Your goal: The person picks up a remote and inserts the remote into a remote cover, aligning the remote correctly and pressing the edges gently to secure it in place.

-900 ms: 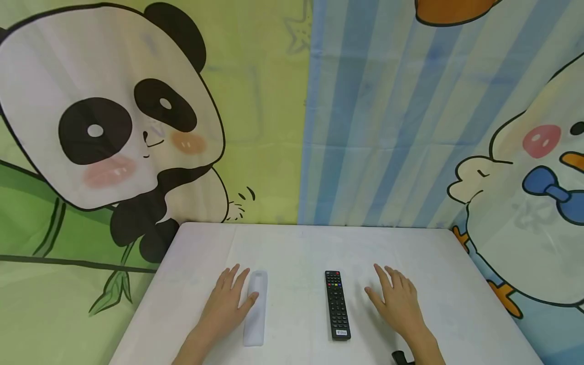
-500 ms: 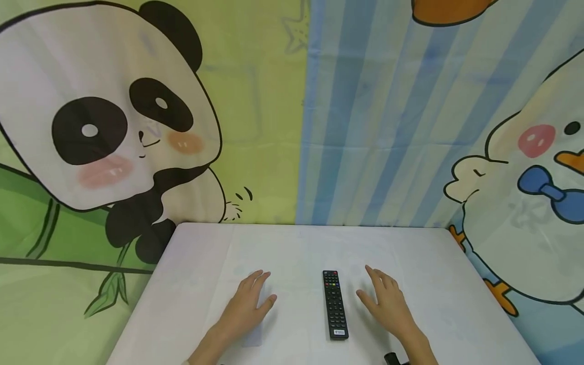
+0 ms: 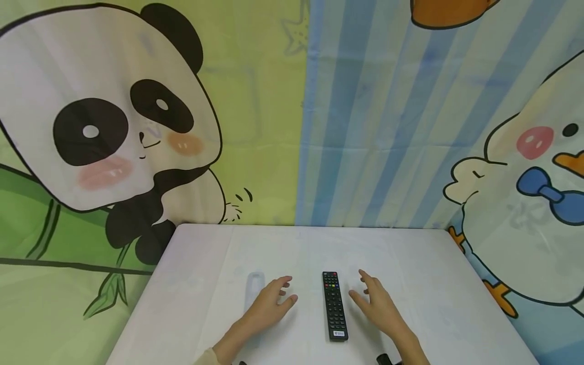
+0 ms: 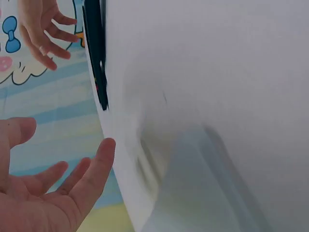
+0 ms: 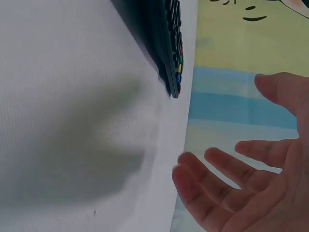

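A black remote control (image 3: 335,306) with rows of buttons lies on the white table between the two hands. To its left, my left hand (image 3: 269,304) hovers with fingers loosely bent and nothing in them. Beneath and behind that hand lies a translucent, long narrow sleeve or cover (image 3: 254,286), partly hidden by the hand and forearm; the left wrist view shows its end (image 4: 193,179) close up. My right hand (image 3: 376,308) is held just right of the remote, thumb and fingers spread apart, touching nothing. In the right wrist view the remote (image 5: 171,53) stands off from the fingertips.
The white table (image 3: 292,248) reaches back to a cartoon-printed cloth (image 3: 255,126) with a panda and a white bird. A black object (image 3: 384,359) shows at the right wrist, probably part of the camera mount.
My left hand has moved right, across the translucent sleeve and toward the remote. The right hand has shifted a little left, nearer the remote. The remote and sleeve have stayed on the table.
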A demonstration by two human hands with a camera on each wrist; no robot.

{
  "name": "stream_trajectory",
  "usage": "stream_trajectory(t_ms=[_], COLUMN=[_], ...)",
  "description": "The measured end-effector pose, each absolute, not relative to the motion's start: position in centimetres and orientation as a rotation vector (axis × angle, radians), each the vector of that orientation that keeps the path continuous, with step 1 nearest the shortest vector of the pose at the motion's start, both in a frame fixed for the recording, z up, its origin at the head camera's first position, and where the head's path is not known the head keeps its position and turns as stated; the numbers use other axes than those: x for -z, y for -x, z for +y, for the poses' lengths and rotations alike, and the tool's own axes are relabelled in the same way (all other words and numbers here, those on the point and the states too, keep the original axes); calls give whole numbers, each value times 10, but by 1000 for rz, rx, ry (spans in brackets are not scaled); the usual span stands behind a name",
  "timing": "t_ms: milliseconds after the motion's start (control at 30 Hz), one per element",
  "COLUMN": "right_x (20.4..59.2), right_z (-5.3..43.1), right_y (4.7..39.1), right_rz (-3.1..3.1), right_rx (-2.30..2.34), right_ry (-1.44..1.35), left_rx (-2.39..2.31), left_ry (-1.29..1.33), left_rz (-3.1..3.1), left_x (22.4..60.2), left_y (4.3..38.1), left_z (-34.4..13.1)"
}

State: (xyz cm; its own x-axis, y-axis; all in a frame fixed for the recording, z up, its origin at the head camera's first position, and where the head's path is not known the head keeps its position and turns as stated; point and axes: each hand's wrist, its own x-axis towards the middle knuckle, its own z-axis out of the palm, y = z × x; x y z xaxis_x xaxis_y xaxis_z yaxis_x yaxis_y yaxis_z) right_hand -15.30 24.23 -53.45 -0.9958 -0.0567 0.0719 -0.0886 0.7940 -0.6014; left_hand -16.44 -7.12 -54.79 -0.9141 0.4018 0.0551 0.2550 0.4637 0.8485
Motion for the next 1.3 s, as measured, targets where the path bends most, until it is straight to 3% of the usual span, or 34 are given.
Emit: stream_trajectory(t_ms=[700, 1300], right_x=[552, 561], right_z=[236, 231], right_y=[158, 163], right_rz=[-2700, -2725], right_rx=[-1991, -2115], right_ry=[107, 90], left_rx=[-1896, -1833], left_ry=[-205, -113], left_rz=[1941, 1829], left_x=[572, 570], left_y=[166, 171], left_z=[-9, 17])
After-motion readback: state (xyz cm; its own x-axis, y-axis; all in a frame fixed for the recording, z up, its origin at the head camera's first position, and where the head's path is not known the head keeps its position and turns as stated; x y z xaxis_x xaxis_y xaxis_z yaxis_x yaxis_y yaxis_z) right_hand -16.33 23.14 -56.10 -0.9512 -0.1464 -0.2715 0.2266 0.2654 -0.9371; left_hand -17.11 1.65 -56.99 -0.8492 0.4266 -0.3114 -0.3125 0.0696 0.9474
